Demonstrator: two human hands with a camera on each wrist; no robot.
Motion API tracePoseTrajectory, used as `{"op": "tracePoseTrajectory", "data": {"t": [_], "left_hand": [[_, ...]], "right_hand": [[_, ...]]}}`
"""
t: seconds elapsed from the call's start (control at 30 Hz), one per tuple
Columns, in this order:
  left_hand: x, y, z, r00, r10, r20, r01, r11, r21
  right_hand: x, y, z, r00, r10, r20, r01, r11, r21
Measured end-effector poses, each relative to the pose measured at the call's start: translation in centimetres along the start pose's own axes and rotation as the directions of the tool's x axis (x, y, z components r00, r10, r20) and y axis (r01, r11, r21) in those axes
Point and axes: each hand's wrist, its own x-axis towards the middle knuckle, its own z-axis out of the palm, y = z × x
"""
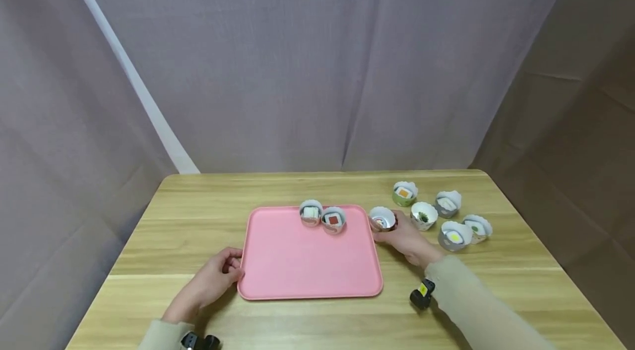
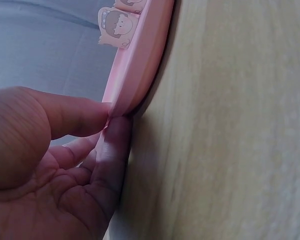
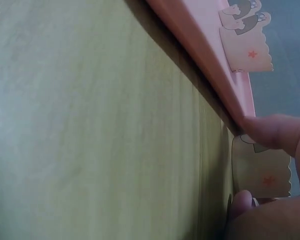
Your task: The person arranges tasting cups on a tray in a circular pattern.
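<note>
A pink tray (image 1: 312, 262) lies on the wooden table, two small paper cups standing near its far edge. One of them (image 1: 311, 212) has a whitish piece inside; the other (image 1: 333, 220) has a white piece with a red square. My left hand (image 1: 213, 281) pinches the tray's left rim between thumb and finger, as the left wrist view shows. Just off the tray's right side, my right hand (image 1: 404, 237) grips another paper cup (image 1: 381, 217) with a scalloped rim. In the right wrist view that cup (image 3: 262, 172) sits between thumb and fingers, the thumb close to the tray's edge.
To the right of my right hand stand several more paper cups, among them a green one (image 1: 404, 194) with an orange-marked piece, one with dark green contents (image 1: 424, 216) and a grey one (image 1: 455, 235) with a yellow-marked piece. Grey cloth (image 1: 278, 63) hangs behind the table.
</note>
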Motion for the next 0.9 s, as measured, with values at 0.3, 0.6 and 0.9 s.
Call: {"op": "tracePoseTrajectory", "data": {"t": [0.3,0.6,0.9], "left_hand": [[-0.12,-0.09,0.14,1.000,0.000,-0.007,0.000,1.000,-0.020],[0.12,-0.43,0.17,1.000,0.015,-0.007,-0.015,1.000,-0.008],[-0.01,-0.26,0.18,1.000,0.020,-0.012,-0.020,1.000,-0.009]], "right_hand": [[-0.25,-0.25,0.47,0.999,0.008,-0.043,-0.010,0.999,-0.040],[-0.43,-0.36,0.50,0.998,0.013,-0.056,-0.017,0.998,-0.063],[-0.42,-0.85,0.03,0.999,-0.004,-0.032,0.003,0.999,-0.043]]}}
